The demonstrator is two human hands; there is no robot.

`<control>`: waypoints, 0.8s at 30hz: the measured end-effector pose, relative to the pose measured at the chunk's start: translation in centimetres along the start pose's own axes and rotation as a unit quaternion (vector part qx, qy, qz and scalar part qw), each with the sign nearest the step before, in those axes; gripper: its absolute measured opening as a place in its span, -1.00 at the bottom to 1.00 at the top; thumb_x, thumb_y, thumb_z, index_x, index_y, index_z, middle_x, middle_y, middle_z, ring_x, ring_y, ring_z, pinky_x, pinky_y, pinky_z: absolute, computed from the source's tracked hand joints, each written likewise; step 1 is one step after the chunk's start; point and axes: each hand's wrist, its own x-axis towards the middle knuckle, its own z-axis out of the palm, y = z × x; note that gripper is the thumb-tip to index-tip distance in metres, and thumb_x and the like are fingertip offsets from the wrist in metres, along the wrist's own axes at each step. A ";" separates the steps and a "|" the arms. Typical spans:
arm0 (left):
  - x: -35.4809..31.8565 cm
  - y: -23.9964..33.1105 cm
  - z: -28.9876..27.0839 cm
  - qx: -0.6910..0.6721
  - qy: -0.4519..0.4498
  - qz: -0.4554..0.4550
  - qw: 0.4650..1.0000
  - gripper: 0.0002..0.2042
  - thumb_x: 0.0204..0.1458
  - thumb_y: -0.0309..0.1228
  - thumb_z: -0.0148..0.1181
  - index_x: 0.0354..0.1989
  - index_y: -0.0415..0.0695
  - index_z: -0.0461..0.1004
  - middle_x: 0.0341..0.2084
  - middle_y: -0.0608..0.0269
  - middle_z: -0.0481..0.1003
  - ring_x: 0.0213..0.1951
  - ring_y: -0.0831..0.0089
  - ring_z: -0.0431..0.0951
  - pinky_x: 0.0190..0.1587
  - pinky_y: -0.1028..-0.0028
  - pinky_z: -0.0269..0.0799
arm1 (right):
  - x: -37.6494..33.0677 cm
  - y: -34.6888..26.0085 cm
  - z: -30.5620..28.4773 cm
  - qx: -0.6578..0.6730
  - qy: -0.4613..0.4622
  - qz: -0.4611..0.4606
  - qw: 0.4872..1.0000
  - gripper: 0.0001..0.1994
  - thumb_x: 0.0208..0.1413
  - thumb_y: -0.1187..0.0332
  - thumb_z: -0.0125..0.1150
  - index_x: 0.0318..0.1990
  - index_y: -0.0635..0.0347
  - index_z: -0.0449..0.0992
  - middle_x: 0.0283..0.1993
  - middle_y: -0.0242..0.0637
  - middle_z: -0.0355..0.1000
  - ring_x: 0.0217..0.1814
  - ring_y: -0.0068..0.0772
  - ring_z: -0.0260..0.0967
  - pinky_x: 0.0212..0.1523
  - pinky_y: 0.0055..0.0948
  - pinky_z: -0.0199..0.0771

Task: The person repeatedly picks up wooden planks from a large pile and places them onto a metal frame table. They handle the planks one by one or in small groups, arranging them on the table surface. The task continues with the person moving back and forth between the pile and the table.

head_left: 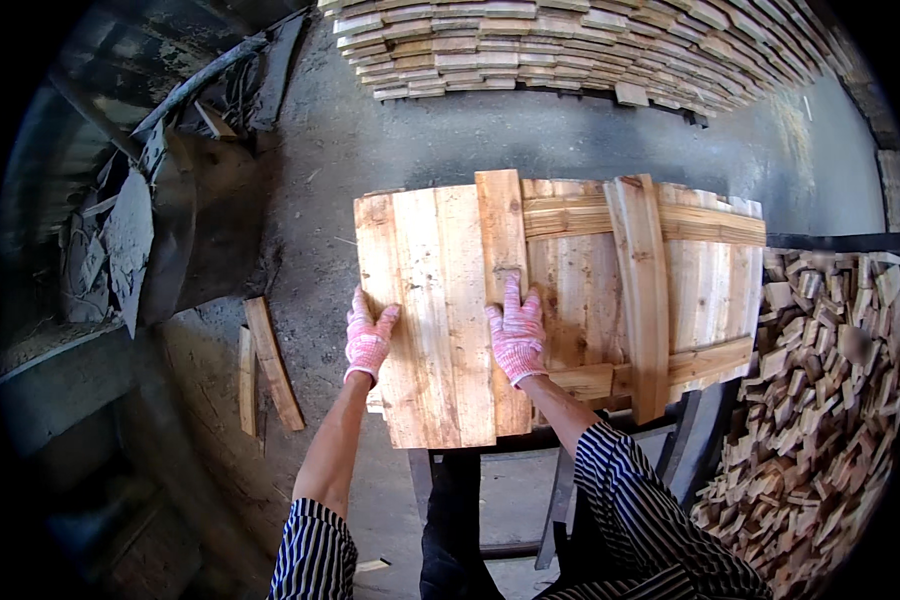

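Note:
A pale wooden panel of several planks [435, 320] lies on a metal stand in front of me. My left hand [368, 338], in a pink knitted glove, rests flat against the panel's left edge. My right hand [516, 335], gloved the same, presses flat on an upright plank [502, 250] near the panel's middle. To the right, a second upright batten [642, 290] crosses two horizontal slats [690, 225]. Neither hand grips anything; both lie flat with the fingers together.
A large stack of planks [570, 45] fills the far side of the concrete floor. A heap of short wood offcuts [820, 400] lies to the right. Two loose boards [270, 365] rest on the floor at left, near dark debris [120, 230].

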 end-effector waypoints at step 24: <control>1.7 -0.9 -0.6 -0.070 -0.142 -0.175 0.972 -0.28 0.18 0.03 0.22 0.26 -0.33 0.17 0.01 0.03 0.49 -0.02 0.28 0.48 0.00 0.35 0.42 | 1.3 16.2 -13.2 -0.112 0.113 0.185 0.970 -0.06 0.05 -0.21 0.28 0.53 -0.27 -0.06 0.38 0.15 0.16 0.35 0.21 0.19 0.29 0.06 0.22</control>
